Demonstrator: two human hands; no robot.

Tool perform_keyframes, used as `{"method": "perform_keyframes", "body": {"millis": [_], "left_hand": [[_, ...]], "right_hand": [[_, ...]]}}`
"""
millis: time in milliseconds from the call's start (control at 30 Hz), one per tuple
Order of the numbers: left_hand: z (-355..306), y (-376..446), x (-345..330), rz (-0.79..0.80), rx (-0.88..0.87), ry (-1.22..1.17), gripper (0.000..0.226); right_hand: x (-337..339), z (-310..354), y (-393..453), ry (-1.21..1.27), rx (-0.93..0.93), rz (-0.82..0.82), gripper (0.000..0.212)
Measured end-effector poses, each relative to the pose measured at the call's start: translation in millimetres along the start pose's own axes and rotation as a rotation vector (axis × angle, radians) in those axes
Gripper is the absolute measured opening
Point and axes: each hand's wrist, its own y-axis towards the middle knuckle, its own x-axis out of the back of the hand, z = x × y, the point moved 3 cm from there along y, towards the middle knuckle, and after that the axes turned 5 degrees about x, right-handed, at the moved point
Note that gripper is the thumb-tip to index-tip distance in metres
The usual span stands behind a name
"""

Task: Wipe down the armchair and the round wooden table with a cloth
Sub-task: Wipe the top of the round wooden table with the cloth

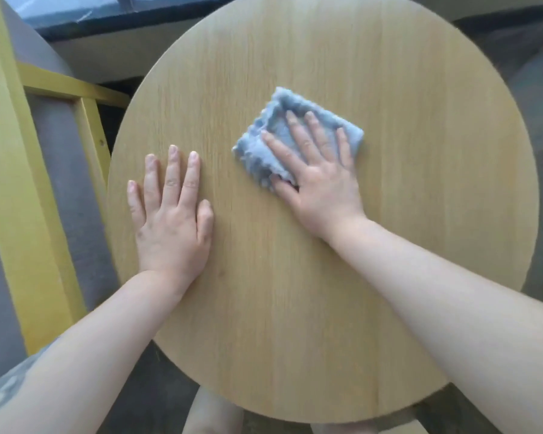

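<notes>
The round wooden table [295, 57] fills most of the view, its light top seen from above. A folded blue-grey cloth [282, 104] lies right of the table's middle. My right hand [320, 180] presses flat on the cloth, fingers spread over it. My left hand [170, 220] rests flat on the bare tabletop near its left edge, holding nothing, fingers extended. The armchair [38, 170] stands to the left of the table, with a yellow wooden frame and grey cushions; only its near side shows.
Dark grey carpet [539, 214] surrounds the table on the right and below. A dark window ledge [107, 17] runs along the top left. My knees [210, 415] show under the table's near edge.
</notes>
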Motion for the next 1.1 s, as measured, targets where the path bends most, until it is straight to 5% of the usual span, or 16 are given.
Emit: {"method": "perform_keyframes", "body": {"millis": [67,133,300,367,467,500,633,667,700,800,867,1033,1100], "left_hand": [[-4.5,2.4,0.3,0.001,0.015,0.009,0.062],[-9.3,4.9,-1.2,-0.01,0.051,-0.001,0.063],[-15.9,9.4,-3.5,-0.062,0.133,-0.013,0.062],[-17.1,9.2,-3.5,-0.05,0.138,-0.013,0.062],[-17.1,10.1,-0.2,-0.027,0.128,-0.016,0.062],[-16.1,12.6,1.5,-0.019,0.116,-0.027,0.062],[-11.6,26.2,8.4,-0.001,0.057,-0.081,0.066],[-10.0,28.8,9.2,0.004,0.073,-0.096,0.067],[-8.6,30.6,9.8,0.01,0.097,-0.105,0.067],[-8.5,30.3,10.4,0.011,0.122,-0.092,0.067],[-9.2,31.4,9.3,0.002,0.124,-0.09,0.066],[-17.2,37.1,5.4,-0.034,0.185,-0.078,0.066],[-22.2,42.1,7.5,-0.023,0.178,-0.087,0.064]], "right_hand": [[5.4,-31.5,-15.4,-0.008,-0.342,-0.041,0.057],[3.9,-20.9,-45.3,-0.039,-0.38,-0.048,0.058],[2.9,8.4,-3.8,-0.028,0.485,0.127,0.062],[9.0,-20.9,40.3,-0.031,0.304,0.1,0.06],[10.9,-46.0,45.5,0.002,-0.311,0.005,0.055],[9.8,-34.7,38.1,-0.003,-0.298,-0.013,0.055],[10.5,18.8,53.0,-0.053,0.704,0.225,0.054],[14.3,17.3,76.4,-0.092,0.767,0.27,0.054],[15.5,10.8,101.9,-0.118,0.671,0.279,0.054],[19.1,-30.8,147.1,-0.038,-0.076,0.152,0.054],[19.2,-32.2,136.7,-0.045,-0.264,0.119,0.055],[17.7,30.1,138.0,-0.052,0.481,0.299,0.056],[18.1,10.3,159.5,-0.056,0.304,0.269,0.056]]}}
